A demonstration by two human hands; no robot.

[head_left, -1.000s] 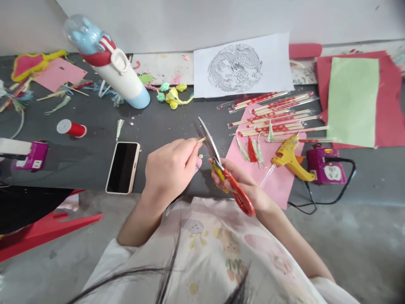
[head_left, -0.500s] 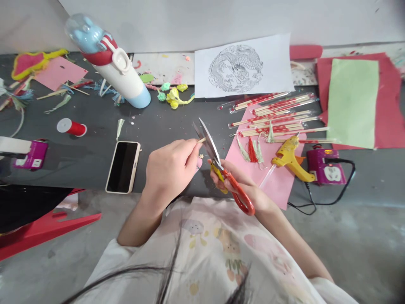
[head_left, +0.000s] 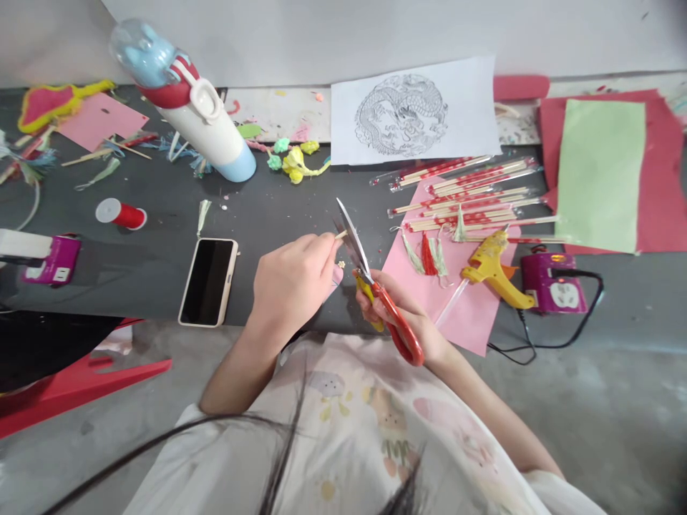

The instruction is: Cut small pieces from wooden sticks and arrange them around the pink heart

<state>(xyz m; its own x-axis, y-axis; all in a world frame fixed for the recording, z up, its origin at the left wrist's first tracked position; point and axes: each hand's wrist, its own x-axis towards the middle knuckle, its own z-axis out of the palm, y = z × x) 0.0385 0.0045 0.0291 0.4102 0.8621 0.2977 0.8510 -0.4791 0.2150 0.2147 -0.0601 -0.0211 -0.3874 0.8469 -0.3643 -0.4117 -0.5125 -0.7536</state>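
The left hand pinches a thin wooden stick against the blades of red-handled scissors, gripped in the right hand.

Site: your surroundings read as a craft workroom or art classroom; which of the two, you cannot tell. Evidence: at your long dark-grey table, a yellow glue gun beside a purple power box, green paper, red thread, a tassel, a dragon line drawing, and scissors in your right hand. Colour smears mark the white strip along the wall.
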